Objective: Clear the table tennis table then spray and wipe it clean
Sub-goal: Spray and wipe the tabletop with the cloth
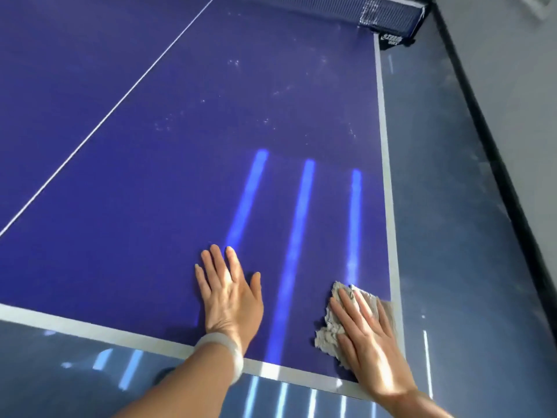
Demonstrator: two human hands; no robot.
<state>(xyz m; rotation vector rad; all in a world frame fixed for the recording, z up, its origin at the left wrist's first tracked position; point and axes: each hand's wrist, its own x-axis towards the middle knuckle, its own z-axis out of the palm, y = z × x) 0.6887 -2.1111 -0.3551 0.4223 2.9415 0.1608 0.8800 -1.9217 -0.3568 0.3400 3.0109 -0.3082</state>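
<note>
We saw the table tennis table (180,146) filling most of the frame, its top a deep blue-violet with a pale border band along the right edge and along the near edge at the bottom. A thin white centre line ran from the middle left up to the top centre. Faint whitish specks and smears were scattered over the surface in the upper middle, and three bright blue streaks of reflected light crossed the lower centre. The net (388,12) with its dark clamp sat at the upper right corner of the frame.

Our left hand (230,297) lay flat on the table in the lower centre, fingers straight and slightly spread, holding nothing; a pale band (224,349) circled its wrist. Our right hand (366,339) lay at the lower right, near the table's corner, fingers straight and pressing down on a crumpled grey-beige cloth (330,330). The cloth lay flat on the surface, its ragged edge showing to the left of the hand, and its far corner reached onto the right border band. The two hands were well apart.

Grey floor (452,206) showed to the right of the table and below its near edge.
</note>
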